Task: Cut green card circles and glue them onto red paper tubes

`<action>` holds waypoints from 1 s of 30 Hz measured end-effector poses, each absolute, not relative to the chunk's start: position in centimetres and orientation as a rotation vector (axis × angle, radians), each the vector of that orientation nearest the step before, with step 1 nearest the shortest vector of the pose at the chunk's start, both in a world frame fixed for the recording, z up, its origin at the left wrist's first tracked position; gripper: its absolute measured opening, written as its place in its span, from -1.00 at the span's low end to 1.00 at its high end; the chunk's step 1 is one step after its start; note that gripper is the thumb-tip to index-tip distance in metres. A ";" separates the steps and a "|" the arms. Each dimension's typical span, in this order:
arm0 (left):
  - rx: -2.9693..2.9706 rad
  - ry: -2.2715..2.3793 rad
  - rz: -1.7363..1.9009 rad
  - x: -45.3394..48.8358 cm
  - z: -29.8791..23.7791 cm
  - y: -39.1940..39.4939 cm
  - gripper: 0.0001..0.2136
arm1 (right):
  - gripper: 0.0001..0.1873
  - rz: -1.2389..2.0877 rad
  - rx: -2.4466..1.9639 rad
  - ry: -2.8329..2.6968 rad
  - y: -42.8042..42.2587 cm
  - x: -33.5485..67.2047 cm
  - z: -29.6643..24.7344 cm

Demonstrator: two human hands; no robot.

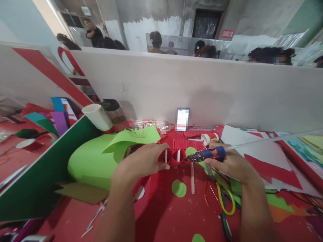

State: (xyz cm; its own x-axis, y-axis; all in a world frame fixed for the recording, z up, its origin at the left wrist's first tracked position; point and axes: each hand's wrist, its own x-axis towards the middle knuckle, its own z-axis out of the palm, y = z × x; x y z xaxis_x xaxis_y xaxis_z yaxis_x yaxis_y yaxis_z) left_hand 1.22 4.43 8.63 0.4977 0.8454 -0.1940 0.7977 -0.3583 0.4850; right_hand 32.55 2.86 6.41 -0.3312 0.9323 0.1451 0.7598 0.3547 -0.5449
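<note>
My left hand (145, 159) pinches a small red paper piece (174, 160) between thumb and fingers; two white strips show inside its curved folds. From the right, my right hand (230, 164) is wrapped round a blue glue gun (208, 154), and a long clear glue stick (262, 140) sticks out of its back. The gun's nozzle is at the right edge of the red piece; whether it touches cannot be told. Below them lie overlapping green paper circles (178, 188) and a pale pink stick (192, 179). Pleated red paper (176, 139) lies just behind.
Yellow-handled scissors (227, 201) lie near my right forearm. Rolled green paper (93, 161) takes up the left, before a white cup (97, 117) and a dark-lidded jug (114, 112). A lit phone (182, 119) leans on the white partition (156, 87). Other people sit beyond it.
</note>
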 end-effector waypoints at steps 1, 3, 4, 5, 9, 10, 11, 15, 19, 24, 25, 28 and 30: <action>2.225 1.352 0.110 1.2 8.6 4.4 -0.65 | -0.72 0.531 -1.474 -2.176 2.8 32.5 6.4; 2.235 1.362 0.088 1.2 8.6 4.4 -0.65 | -0.73 0.500 -1.483 -2.150 2.8 32.7 6.4; 2.236 1.366 0.081 1.2 8.6 4.4 -0.65 | -0.75 0.481 -1.493 -2.137 2.8 32.9 6.3; 2.234 1.369 0.073 1.2 8.6 4.5 -0.65 | -0.76 0.466 -1.501 -2.127 2.8 33.1 6.2; 2.224 1.381 0.069 1.3 8.7 4.4 -0.65 | -0.83 0.467 -1.501 -2.119 2.9 33.6 6.0; 2.223 1.383 0.077 1.3 8.7 4.4 -0.66 | -0.83 0.469 -1.498 -2.121 2.9 33.6 6.0; 2.223 1.383 0.083 1.2 8.7 4.4 -0.66 | -0.83 0.467 -1.495 -2.124 2.9 33.5 6.1; 2.233 1.368 0.089 1.2 8.6 4.4 -0.65 | -0.71 0.483 -1.488 -2.166 2.9 32.9 6.2; 2.258 1.352 0.074 1.2 8.7 4.4 -0.65 | -0.67 0.492 -1.510 -2.192 2.9 32.5 6.3; 2.245 1.366 0.062 1.2 8.8 4.4 -0.65 | -0.73 0.454 -1.512 -2.175 3.0 33.2 5.9; 2.245 1.370 0.063 1.3 8.8 4.4 -0.64 | -0.74 0.452 -1.517 -2.162 3.0 33.4 5.7; 2.250 1.375 0.059 1.3 8.8 4.4 -0.64 | -0.77 0.444 -1.548 -2.121 3.0 33.8 5.5; 2.260 1.375 0.058 1.4 8.8 4.4 -0.64 | -0.77 0.431 -1.551 -2.111 3.0 33.7 5.4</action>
State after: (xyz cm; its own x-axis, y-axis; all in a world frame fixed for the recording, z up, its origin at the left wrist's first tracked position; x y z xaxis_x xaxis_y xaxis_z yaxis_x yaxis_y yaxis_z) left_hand 1.39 4.44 8.79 0.4913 0.8447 -0.2123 0.8240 -0.3718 0.4275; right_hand 33.66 3.00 5.44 -0.2411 0.9510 0.1936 0.7993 0.3077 -0.5162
